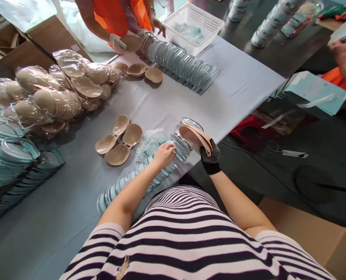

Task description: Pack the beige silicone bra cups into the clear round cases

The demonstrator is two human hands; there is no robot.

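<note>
A white basket (194,27) stood at the table's far end. Bagged beige pads (50,93) lay piled left. A cardboard box (30,42) sat behind.

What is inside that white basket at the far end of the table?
The white basket holds a few pale blue flat packets lying on its bottom. Its near wall hides part of the floor, so anything there cannot be seen.

Loose pads (119,140) on table (234,89) left of near tray row (144,171); bagged pads (53,93) farther left; basket (194,26) at far edge behind second tray row (180,62).
</note>
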